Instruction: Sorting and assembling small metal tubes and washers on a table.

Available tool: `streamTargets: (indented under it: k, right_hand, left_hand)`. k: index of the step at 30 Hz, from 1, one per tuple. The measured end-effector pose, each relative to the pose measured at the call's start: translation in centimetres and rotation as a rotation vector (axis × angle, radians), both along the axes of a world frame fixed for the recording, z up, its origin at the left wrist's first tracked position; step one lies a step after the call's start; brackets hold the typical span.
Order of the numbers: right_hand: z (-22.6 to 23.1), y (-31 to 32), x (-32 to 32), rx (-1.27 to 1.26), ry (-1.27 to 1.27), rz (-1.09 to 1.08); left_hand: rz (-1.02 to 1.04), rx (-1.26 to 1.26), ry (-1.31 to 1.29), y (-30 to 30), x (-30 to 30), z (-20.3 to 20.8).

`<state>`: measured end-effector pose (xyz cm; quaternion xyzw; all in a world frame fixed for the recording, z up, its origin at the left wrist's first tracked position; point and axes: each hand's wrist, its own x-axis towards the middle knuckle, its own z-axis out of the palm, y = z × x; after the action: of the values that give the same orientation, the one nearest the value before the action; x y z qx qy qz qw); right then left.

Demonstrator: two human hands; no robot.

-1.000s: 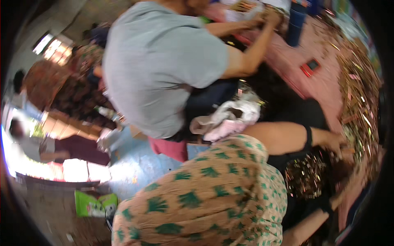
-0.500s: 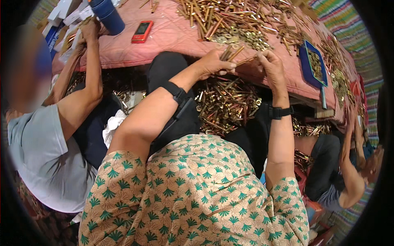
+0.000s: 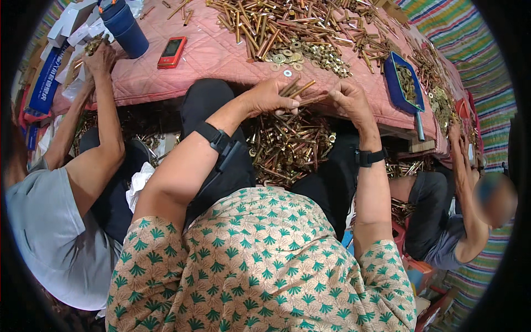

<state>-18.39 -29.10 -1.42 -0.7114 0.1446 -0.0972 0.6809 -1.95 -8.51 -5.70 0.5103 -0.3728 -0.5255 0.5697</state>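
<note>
My left hand (image 3: 272, 98) is closed around several long brass-coloured bolts (image 3: 304, 88), which fan out past its thumb and fingers. One bolt (image 3: 314, 100) reaches across to my right hand (image 3: 347, 99), whose thumb and fingertips pinch its far end. What else may sit between those fingertips is too small to make out. Both hands are held over the front edge of the pink quilted table cover (image 3: 215, 63). Below them, between my knees, lies a heap of loose bolts (image 3: 290, 144). Just beyond the hands are flat washers (image 3: 287, 55) and small nuts (image 3: 332, 60).
A large bolt pile (image 3: 276, 22) spreads over the far table. A red phone (image 3: 172, 53) and blue tumbler (image 3: 124, 30) stand left; a blue scoop (image 3: 402, 83) lies right. Co-workers sit on both sides; the left one's hand (image 3: 99, 58) is near white boxes (image 3: 69, 25).
The whole view has shifted, so the table's things appear farther left. My hands keep nearly the same hold, the right fingers still at the bolt's end. The left co-worker's hands have moved a little.
</note>
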Motion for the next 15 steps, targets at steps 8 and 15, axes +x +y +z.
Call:
streamTargets:
  k: [8,15]
  right_hand:
    - [-1.2,-5.8,4.8,-0.646,-0.141,-0.386]
    - [-1.5,-7.5,10.0,-1.087,0.057,-0.511]
  left_hand:
    - [0.139,-0.001,0.068,0.5,0.4,1.8]
    - [0.279,-0.033,0.395,0.5,1.3,0.9]
